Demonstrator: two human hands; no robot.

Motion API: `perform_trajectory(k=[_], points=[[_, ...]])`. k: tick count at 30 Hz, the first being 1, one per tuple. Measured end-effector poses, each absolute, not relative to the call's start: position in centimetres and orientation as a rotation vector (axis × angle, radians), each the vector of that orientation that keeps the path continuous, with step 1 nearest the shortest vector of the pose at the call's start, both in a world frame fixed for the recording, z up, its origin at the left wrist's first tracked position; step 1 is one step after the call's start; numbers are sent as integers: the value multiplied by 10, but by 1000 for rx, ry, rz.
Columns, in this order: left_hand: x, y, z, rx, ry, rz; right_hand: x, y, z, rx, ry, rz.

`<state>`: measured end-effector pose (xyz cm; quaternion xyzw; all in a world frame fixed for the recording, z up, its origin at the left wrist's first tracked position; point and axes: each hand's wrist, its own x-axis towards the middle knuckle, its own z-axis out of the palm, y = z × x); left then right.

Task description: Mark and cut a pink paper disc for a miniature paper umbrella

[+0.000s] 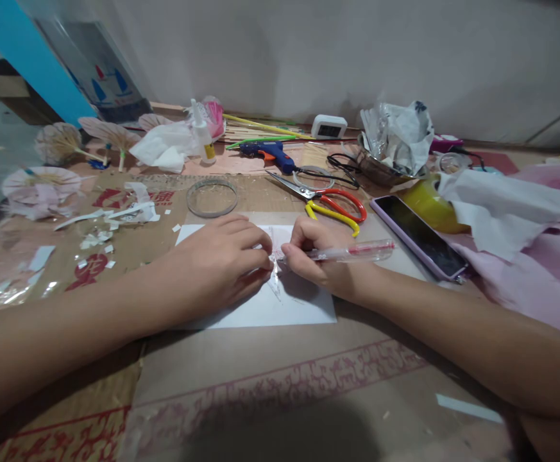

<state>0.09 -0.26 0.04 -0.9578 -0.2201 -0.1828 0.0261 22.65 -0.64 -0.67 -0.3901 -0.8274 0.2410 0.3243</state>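
Observation:
A white sheet of paper (303,311) lies in front of me, with faint lines and a narrow, pointed, clear-looking shape (276,282) on it between my hands. My right hand (315,256) is closed around a clear-barrelled pen (351,251) with red inside. The pen's tip meets the paper near the shape, and its rear end points right. My left hand (226,256) rests on the sheet with its fingers curled and pressed down beside the pen tip. Whatever sits under those fingertips is mostly hidden.
Behind the paper lie scissors (328,197) with red and yellow handles, a tape ring (212,197) and a blue glue gun (270,154). A phone (417,237) lies at right by pink cloth (539,256). Paper scraps (99,239), a glue bottle (203,136) and round fans (42,189) occupy the left.

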Motion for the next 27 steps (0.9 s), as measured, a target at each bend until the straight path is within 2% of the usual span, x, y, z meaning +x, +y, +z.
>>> perform_trajectory(k=[20, 27], points=[[0, -2, -1, -3001, -682, -586, 227, -6, -3, -996, -2144, 714], [-1, -2, -2, -2989, -661, -582, 228, -6, 1, -928, -2139, 866]])
